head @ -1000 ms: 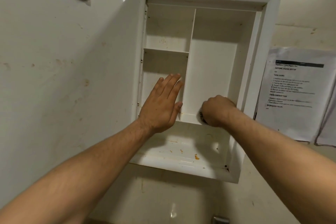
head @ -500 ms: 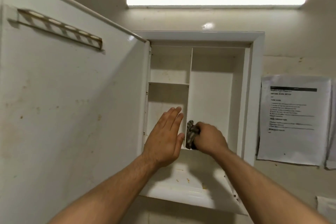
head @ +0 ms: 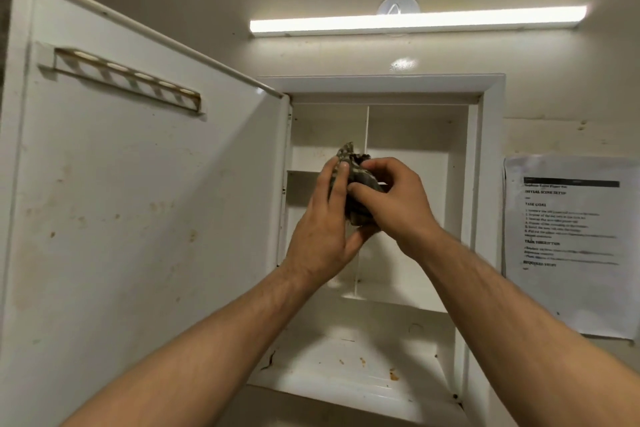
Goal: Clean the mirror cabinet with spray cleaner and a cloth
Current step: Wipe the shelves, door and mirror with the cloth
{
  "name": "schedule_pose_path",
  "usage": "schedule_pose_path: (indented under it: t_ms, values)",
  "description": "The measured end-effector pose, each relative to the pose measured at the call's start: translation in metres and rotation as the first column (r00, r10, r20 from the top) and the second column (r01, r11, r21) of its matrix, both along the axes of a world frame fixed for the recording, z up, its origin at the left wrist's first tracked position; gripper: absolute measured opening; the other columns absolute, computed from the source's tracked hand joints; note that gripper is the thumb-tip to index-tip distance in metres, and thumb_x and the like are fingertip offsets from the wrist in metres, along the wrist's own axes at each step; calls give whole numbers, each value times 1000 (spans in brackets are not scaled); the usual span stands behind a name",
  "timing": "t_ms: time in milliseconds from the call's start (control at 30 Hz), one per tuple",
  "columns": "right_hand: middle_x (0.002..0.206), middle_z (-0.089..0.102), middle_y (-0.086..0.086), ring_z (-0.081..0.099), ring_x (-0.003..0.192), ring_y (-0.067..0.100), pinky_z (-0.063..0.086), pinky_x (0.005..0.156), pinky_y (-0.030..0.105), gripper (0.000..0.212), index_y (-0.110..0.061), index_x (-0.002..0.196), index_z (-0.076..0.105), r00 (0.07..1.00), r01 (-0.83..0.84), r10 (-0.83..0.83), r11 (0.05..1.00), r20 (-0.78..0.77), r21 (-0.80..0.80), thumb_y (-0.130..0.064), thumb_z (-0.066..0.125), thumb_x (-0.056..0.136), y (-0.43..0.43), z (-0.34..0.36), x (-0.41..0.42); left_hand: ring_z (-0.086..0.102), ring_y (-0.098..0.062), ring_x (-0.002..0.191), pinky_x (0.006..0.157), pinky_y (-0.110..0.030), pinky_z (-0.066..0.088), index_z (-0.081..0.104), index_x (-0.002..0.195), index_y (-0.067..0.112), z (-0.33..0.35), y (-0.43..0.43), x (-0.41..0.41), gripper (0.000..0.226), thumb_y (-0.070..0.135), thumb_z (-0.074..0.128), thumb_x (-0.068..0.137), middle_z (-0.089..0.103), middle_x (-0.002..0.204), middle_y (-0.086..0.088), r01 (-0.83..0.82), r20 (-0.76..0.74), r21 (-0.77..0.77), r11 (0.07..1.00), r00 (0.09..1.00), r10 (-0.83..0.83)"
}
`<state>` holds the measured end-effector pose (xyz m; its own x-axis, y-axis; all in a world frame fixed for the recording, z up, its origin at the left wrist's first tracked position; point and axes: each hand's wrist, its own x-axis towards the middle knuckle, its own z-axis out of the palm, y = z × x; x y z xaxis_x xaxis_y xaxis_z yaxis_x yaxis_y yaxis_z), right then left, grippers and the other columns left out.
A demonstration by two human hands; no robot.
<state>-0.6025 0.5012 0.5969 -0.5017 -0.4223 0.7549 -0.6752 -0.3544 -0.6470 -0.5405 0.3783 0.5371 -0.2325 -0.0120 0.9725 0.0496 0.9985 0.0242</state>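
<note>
Dark patterned cloth [head: 358, 184] bunched up, gripped from both sides by left hand [head: 323, 229] and right hand [head: 394, 199], raised in front of the mirror cabinet [head: 491, 184] by its central divider [head: 366, 128]. Compartments bare, open room all around the hands. Orange specks on the bottom ledge [head: 346, 378]. Door [head: 138, 218] swung wide to the left, edge clear of the left wrist

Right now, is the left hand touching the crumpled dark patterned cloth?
Touching. The head view shows the left hand's fingers pressed onto the cloth.
</note>
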Motion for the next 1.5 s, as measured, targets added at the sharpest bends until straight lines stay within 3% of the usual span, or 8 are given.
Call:
schedule_pose_path:
  t_ms: [133,333,500,633,967,1200,1367,1500]
  values:
    - [117,69,-3,70,103,9,59,75,18,48,-22,131,63,972,-199,208,976,-108,86,-17,66,83,0,11,8,20,3,140,109,-13,30,11,164,12,20,-6,5,96,37,69,91,8,170,-9,22,-89,93,995,996,-13]
    - [123,66,-7,60,115,6,50,95,23,29,-21,130,62,896,173,-204,979,-394,-112,-27,53,104,-15,33,6,46,-31,137,106,-39,54,31,158,10,72,-19,15,77,5,70,91,18,159,-15,-134,-147,27,991,980,137]
    - [166,29,16,18,157,34,14,128,45,57,-8,151,42,53,698,-470,648,-881,-304,-38,42,103,-22,82,-26,58,-26,118,103,-42,53,51,146,21,112,-40,9,49,18,63,98,45,143,-8,-301,108,-89,949,945,310]
    - [169,-22,16,-21,157,31,-6,129,48,80,-9,164,0,-240,816,-313,448,-919,-365,-60,13,103,-30,103,-49,63,-26,108,99,-41,54,64,131,19,126,-53,-7,32,18,65,99,58,129,-8,-386,269,-36,922,884,381]
    - [168,-27,16,-27,155,30,-10,128,47,80,-8,164,-3,-128,762,-433,533,-892,-368,-53,25,103,-55,87,-59,61,-25,91,88,-40,56,68,111,16,143,-51,-32,15,15,64,97,56,117,-7,-433,129,181,883,901,415]
    - [170,-23,11,-23,157,26,-5,129,49,69,-16,160,33,-31,699,-433,635,-901,-329,-50,27,101,-53,83,-61,66,-20,77,67,-29,50,61,71,17,166,-44,-11,21,5,70,86,66,74,2,-345,511,2,939,807,295]
    - [172,-17,10,-20,158,24,-6,129,47,69,-12,165,17,-22,680,-465,642,-885,-354,-41,31,103,-57,81,-65,66,-27,93,84,-43,59,68,106,12,152,-40,-37,12,16,65,96,65,104,-8,-487,178,78,870,865,469]
    - [173,-12,9,-16,159,24,-7,129,46,75,-13,166,8,29,649,-469,680,-883,-340,-37,25,97,-58,78,-66,69,-25,84,72,-33,54,66,87,14,161,-42,-26,10,16,76,88,61,78,4,-414,412,-10,910,828,381]
